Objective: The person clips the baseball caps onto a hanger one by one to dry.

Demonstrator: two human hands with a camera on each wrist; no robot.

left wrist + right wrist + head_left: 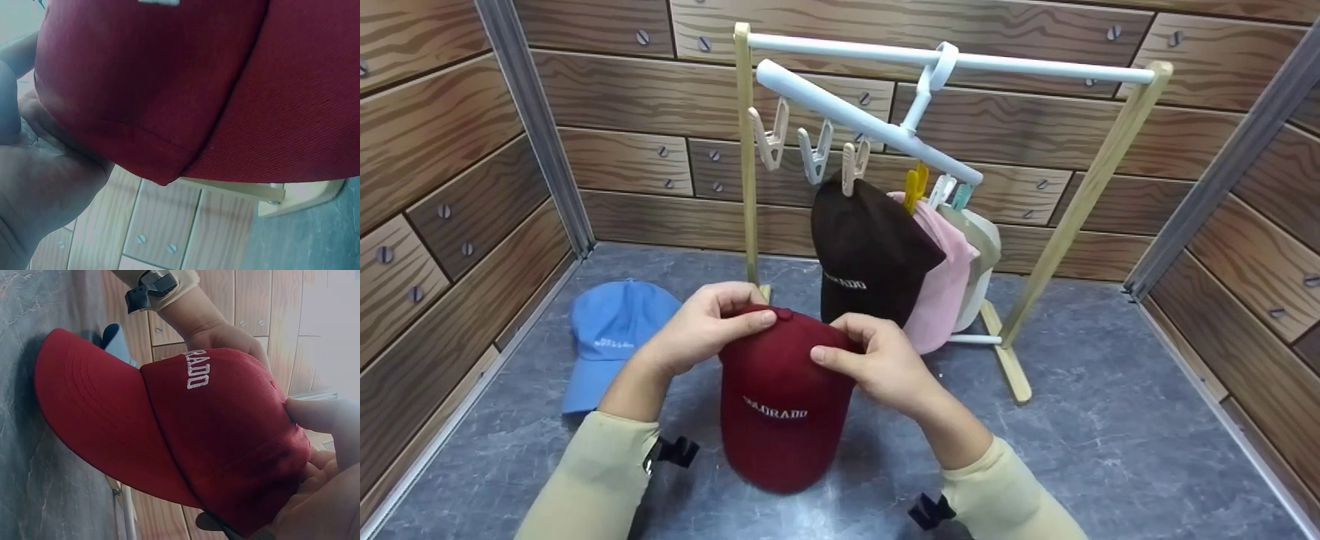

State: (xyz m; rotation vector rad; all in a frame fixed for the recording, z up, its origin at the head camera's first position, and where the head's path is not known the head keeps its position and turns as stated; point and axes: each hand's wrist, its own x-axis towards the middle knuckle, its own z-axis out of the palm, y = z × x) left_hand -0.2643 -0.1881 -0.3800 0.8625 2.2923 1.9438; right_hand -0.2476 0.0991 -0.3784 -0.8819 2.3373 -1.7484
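A dark red baseball cap (787, 382) with white COLORADO lettering hangs between both hands, its brim pointing down toward the grey floor. My left hand (701, 330) pinches the top of the crown near its button, thumb in front and fingers behind. On the other side, my right hand (885, 364) grips the crown's edge with the thumb on the front and the fingers tucked behind. The right wrist view shows the cap's curved brim (90, 405) and its side, with my right thumb (315, 413) pressing the fabric.
Behind the hands, a white hanger (870, 124) hangs tilted from a rack's rail (1035, 69). Clips hold a black cap (870, 247), a pink cap (949, 277) and a pale cap (979, 255). Bare clips (815, 154) dangle leftward. A blue cap (615, 337) lies left.
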